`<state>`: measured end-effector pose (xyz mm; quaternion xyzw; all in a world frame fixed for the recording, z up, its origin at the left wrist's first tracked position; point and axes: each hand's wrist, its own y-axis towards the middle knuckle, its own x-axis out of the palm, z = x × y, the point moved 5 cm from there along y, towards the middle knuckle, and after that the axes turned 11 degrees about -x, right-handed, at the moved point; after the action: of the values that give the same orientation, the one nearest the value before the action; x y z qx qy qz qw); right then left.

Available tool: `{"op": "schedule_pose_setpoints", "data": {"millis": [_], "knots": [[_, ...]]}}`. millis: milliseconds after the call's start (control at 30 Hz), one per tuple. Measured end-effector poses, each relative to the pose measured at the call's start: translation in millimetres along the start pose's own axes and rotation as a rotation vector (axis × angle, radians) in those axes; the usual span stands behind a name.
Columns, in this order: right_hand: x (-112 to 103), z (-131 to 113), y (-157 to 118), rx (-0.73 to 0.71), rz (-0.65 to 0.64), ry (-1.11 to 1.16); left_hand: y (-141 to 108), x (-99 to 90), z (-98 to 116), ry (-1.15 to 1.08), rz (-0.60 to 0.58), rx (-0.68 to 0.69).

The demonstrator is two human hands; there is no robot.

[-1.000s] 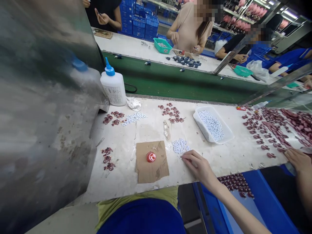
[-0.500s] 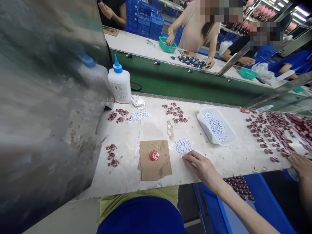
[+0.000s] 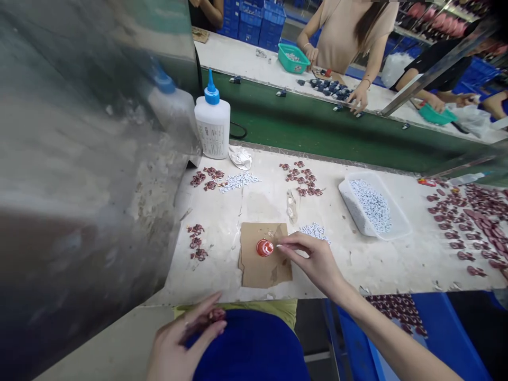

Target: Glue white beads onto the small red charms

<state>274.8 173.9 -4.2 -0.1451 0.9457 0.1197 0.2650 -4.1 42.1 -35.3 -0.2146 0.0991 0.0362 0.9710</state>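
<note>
My right hand (image 3: 315, 262) is closed in a pinch on a small white piece (image 3: 278, 245), just right of a round red, glossy disc or shallow cap (image 3: 264, 247). That red item lies on a square of brown cardboard (image 3: 260, 274). Low in the view, in front of my lap, my left hand (image 3: 180, 338) grips a small maroon figure-like piece (image 3: 217, 315) between thumb and fingers; its details are blurred. Behind my right hand is a small heap of white pieces (image 3: 315, 231), partly covered by it.
A clear tub of white pieces (image 3: 400, 225) stands to the right. Maroon pieces (image 3: 304, 180) lie in groups, beside a white pile (image 3: 240, 181). A glue-type bottle (image 3: 213, 127) stands at the back by a metal panel (image 3: 119, 159). People work across a green-sided bench (image 3: 293, 124).
My right hand has gone from the small white heap leftward to the red item, a white piece in its fingertips. My left hand has come into view with a maroon piece. The view has shifted.
</note>
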Motion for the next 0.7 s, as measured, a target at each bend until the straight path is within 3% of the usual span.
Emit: {"op": "schedule_pose_setpoints", "data": {"millis": [67,167,300,500,700], "knots": [[3,-5,4,-0.059,-0.023,-0.041,12,20.1,-2,-0.105,-0.033,-0.088],[5,-12,5,-0.156,-0.03,-0.085,20,37.4,8,-0.101,0.003,-0.047],[7,-17,4,-0.246,-0.021,-0.09,24,40.9,27,-0.064,0.03,0.094],[6,-21,4,-0.284,-0.013,-0.085,29,42.6,33,-0.069,0.091,0.024],[2,-40,-4,-0.219,0.041,0.074,26,48.6,75,0.079,0.111,0.409]]}}
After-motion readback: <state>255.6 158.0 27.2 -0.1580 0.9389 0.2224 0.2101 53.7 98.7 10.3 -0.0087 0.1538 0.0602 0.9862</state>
